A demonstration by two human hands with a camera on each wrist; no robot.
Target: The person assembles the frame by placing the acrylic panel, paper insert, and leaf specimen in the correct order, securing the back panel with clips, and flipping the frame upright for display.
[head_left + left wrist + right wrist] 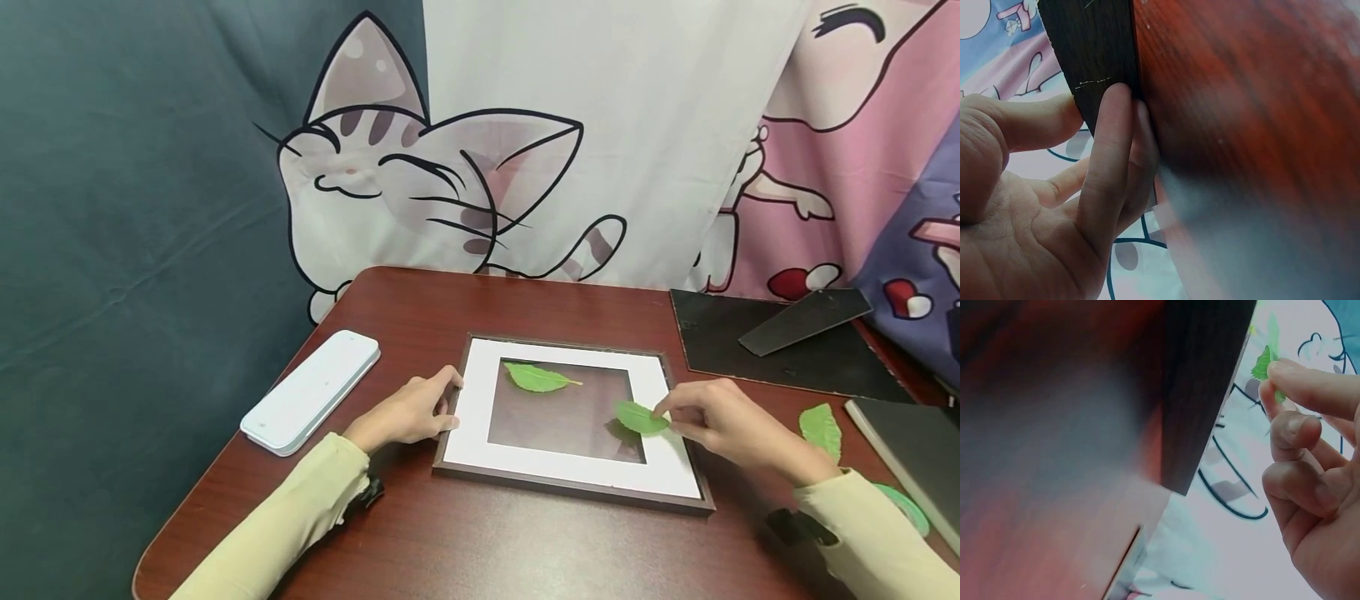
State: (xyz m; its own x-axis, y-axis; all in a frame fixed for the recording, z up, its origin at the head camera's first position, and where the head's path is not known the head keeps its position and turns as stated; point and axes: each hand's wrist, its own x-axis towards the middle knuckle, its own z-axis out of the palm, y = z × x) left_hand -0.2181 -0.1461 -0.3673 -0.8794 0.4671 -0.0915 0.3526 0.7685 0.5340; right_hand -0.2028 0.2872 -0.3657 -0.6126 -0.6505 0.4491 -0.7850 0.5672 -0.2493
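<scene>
A dark-edged picture frame [573, 492] with a white mat lies flat on the table, glass-like pane in its middle. My left hand [408, 408] holds the frame's left edge, thumb and fingertips against it; the left wrist view shows fingers [1107, 162] along the frame's dark side. One green leaf [536, 377] lies in the upper left of the mat opening. Between thumb and index finger, my right hand [723, 421] pinches a second leaf [637, 418] above the opening's right side, where its shadow falls below. The other right fingers are curled in the right wrist view.
A third leaf [821, 429] lies right of my right hand. Beyond it are a dark book [918, 450] and a green tape roll [903, 507]. A black backing board [720, 333] with a stand is at the back right, a white case [311, 392] at the left.
</scene>
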